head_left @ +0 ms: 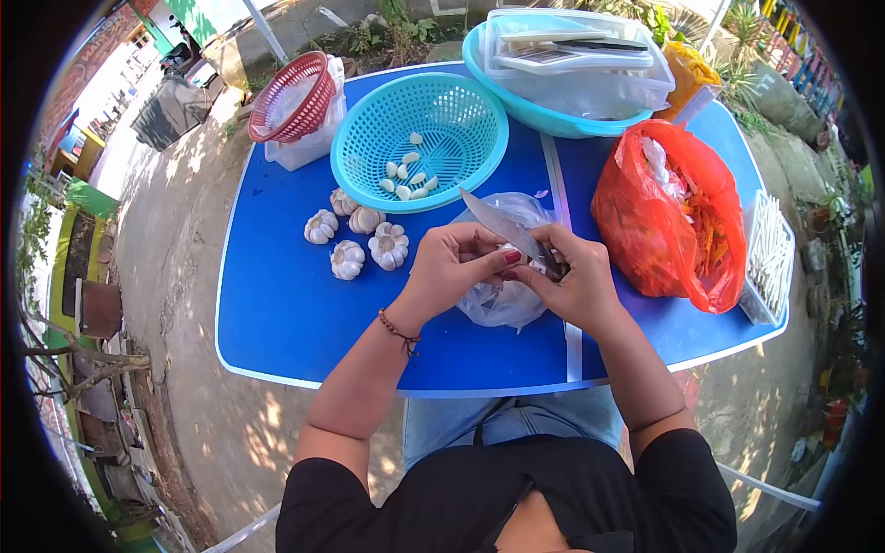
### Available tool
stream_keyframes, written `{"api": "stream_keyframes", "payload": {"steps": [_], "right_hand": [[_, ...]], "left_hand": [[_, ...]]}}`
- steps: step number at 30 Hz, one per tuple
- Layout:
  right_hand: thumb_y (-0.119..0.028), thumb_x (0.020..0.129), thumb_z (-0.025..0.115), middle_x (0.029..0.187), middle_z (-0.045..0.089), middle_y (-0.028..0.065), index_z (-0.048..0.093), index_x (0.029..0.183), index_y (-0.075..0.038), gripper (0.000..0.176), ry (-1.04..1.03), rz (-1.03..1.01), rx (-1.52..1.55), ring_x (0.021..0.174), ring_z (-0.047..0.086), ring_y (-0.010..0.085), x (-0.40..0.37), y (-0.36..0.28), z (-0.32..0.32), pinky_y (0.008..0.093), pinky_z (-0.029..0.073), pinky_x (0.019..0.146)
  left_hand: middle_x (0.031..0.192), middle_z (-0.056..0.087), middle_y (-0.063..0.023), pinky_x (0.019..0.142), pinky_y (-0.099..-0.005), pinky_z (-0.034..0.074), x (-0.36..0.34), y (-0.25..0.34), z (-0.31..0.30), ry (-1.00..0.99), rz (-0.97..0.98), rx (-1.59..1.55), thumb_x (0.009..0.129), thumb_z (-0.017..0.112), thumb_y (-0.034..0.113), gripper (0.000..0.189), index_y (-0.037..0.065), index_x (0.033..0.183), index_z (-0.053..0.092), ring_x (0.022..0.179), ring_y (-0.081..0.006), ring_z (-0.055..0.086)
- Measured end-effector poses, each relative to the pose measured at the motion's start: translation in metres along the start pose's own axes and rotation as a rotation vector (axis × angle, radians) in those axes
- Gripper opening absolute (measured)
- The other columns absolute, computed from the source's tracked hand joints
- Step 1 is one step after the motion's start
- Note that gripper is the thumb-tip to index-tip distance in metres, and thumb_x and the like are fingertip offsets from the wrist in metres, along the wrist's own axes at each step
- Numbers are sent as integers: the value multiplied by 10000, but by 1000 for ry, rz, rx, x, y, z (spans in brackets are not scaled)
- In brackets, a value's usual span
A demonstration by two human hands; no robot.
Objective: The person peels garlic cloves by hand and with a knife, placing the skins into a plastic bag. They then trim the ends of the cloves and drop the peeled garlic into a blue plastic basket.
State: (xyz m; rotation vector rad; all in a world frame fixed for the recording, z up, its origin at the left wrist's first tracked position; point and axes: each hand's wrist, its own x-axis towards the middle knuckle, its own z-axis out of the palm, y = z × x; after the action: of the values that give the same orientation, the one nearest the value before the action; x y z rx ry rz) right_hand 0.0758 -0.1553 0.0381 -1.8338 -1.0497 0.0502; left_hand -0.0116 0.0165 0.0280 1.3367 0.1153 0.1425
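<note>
My right hand [581, 275] is closed round the handle of a knife [504, 224], whose broad blade points up and to the left. Pinched in my left hand [458, 261] is a small pale garlic clove [510, 249], mostly covered by the fingers and touching the knife. Beneath both hands lies a clear plastic bag [498, 304]; what is in it is hard to make out. Several whole garlic bulbs [348, 260] sit to the left of my left hand. Beyond them, a turquoise basket [479, 147] holds several peeled cloves [403, 192].
On the right stand a red plastic bag [636, 230] with orange contents and a box of cotton swabs [768, 263]. At the back are a blue basin [525, 111] with stacked clear containers [590, 78] and a red basket [318, 101]. The blue table [277, 323] has a white rim.
</note>
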Motion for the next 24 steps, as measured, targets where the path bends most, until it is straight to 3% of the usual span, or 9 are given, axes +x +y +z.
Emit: {"api": "stream_keyframes", "payload": {"steps": [8, 11, 14, 19, 20, 22, 24], "right_hand": [[-82, 755, 756, 548, 503, 17, 606, 811, -12, 174, -85, 87, 134, 504, 414, 49, -2, -1, -3, 230, 326, 453], [-79, 754, 739, 584, 533, 84, 603, 837, 23, 188, -144, 154, 143, 513, 459, 111, 0, -6, -8, 263, 386, 487], [-65, 798, 710, 574, 552, 17, 633, 852, 10, 120, -158, 117, 120, 527, 431, 32, 0, -7, -9, 214, 339, 470], [-27, 858, 619, 667, 617, 6, 654, 972, 41, 137, -72, 74, 210, 526, 474, 19, -1, 13, -4, 187, 368, 476], [-20, 869, 602, 688, 629, 6, 655, 992, 46, 150, -54, 42, 205, 522, 483, 16, -1, 14, -4, 182, 373, 474], [-27, 857, 618, 654, 609, 40, 644, 951, 34, 115, -43, 183, 258, 537, 484, 40, 0, 4, -5, 215, 384, 483], [-28, 860, 621, 656, 607, 56, 628, 941, 32, 101, -30, 264, 338, 554, 501, 55, 2, -5, -7, 231, 401, 495]], "left_hand": [[806, 695, -119, 603, -210, 567, 0, -2, -7, -35, -57, 45, 836, 703, 85, 178, -59, 939, 688, 682, -125, 677], [808, 695, -117, 602, -210, 567, 0, 0, -6, -45, -56, 46, 837, 702, 84, 187, -58, 958, 688, 684, -124, 677], [821, 694, -121, 611, -214, 569, 1, -1, -7, -46, -56, 40, 839, 700, 85, 206, -56, 988, 682, 696, -122, 676], [882, 691, -123, 647, -217, 565, 2, 1, -6, -30, -58, 2, 857, 675, 79, 207, -45, 1023, 677, 741, -113, 668], [905, 690, -116, 650, -216, 559, 2, -1, -6, -14, -29, 25, 862, 662, 71, 193, -41, 1019, 678, 754, -116, 666], [950, 687, -100, 655, -214, 545, 4, -7, -7, 16, 28, 70, 873, 636, 53, 171, -33, 1013, 681, 780, -121, 662], [951, 689, -88, 656, -216, 528, 4, -10, -7, 57, 146, 322, 848, 637, 38, 191, -8, 1027, 686, 787, -119, 655]]}}
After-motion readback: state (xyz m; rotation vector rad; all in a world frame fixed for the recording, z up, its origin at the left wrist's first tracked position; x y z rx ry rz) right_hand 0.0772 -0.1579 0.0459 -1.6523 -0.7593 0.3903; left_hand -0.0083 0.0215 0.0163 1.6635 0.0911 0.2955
